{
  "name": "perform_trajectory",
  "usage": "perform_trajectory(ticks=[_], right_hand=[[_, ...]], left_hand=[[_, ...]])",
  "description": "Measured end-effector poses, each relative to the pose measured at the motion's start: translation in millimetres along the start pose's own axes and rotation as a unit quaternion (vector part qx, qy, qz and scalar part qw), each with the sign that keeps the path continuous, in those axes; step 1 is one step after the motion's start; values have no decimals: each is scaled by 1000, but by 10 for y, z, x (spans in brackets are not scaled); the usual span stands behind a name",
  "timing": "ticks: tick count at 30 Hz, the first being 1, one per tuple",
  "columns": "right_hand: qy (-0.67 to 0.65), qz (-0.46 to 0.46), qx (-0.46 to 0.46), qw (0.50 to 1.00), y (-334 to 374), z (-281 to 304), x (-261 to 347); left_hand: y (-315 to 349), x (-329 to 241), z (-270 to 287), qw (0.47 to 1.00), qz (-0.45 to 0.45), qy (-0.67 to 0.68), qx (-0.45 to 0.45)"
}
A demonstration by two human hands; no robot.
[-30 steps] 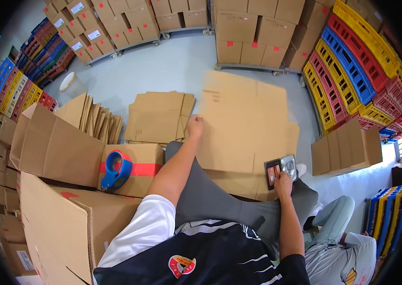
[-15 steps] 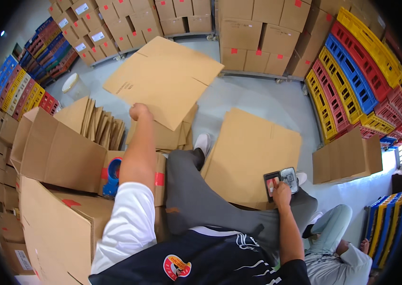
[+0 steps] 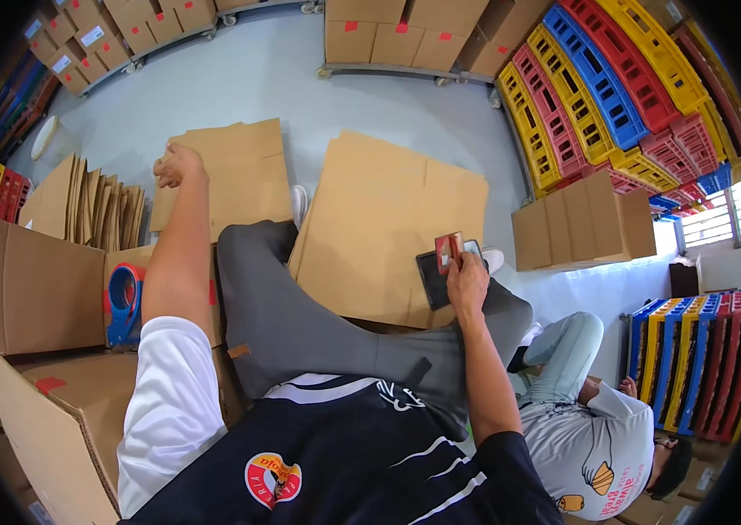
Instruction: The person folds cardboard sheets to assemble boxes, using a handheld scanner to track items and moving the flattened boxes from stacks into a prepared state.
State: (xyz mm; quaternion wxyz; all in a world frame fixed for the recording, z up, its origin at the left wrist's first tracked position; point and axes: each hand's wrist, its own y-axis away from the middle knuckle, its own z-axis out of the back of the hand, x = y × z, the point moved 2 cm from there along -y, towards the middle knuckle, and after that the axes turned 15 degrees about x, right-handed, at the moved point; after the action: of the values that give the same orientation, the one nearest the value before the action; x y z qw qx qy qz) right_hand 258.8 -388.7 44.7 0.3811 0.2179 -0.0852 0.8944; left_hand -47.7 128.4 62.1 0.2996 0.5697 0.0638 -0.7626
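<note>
My left hand point(image 3: 180, 166) is over the far-left edge of a flat cardboard sheet point(image 3: 244, 166) on a low pile. Its fingers curl loosely, with nothing visible in them. My right hand point(image 3: 468, 284) pinches a small red block point(image 3: 448, 251) that looks like a hand stamp. Just beneath that hand is a flat black pad point(image 3: 433, 282), with a pale lid-like piece beside it, partly hidden by the fingers. More flat cardboard sheets point(image 3: 392, 223) lie between my legs. A blue and red tape dispenser point(image 3: 125, 302) is by my left forearm.
Opened cardboard boxes point(image 3: 34, 284) stand at my left, near upright folded cartons point(image 3: 95, 203). Farther off are stacked boxes on wheeled bases and coloured plastic crates point(image 3: 602, 96). An open box point(image 3: 580, 223) stands on the right. Another person point(image 3: 580, 437) sits close at my right.
The large cardboard sheet from my left hand now lies lower on the left pile, and that hand has let go. My right hand has lifted the red block off the black pad. The view has shifted right.
</note>
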Motion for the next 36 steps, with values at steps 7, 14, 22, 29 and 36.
perform_trajectory(ticks=[7, 14, 22, 29, 36], right_hand=[[48, -46, 156, 986, -13, -433, -411], [60, -102, 200, 973, 46, -371, -432], [49, -90, 178, 979, 132, -350, -358], [31, -57, 130, 989, 103, -292, -232], [30, 166, 82, 982, -157, -388, 229]], left_hand=[[424, 366, -543, 968, -198, -26, 152], [1272, 1088, -1012, 898, -179, -178, 361], [1986, 1656, -900, 619, -242, -490, 564], [2079, 1429, -693, 543, -254, -543, 588], [2344, 1238, -421, 609, -330, -387, 609]])
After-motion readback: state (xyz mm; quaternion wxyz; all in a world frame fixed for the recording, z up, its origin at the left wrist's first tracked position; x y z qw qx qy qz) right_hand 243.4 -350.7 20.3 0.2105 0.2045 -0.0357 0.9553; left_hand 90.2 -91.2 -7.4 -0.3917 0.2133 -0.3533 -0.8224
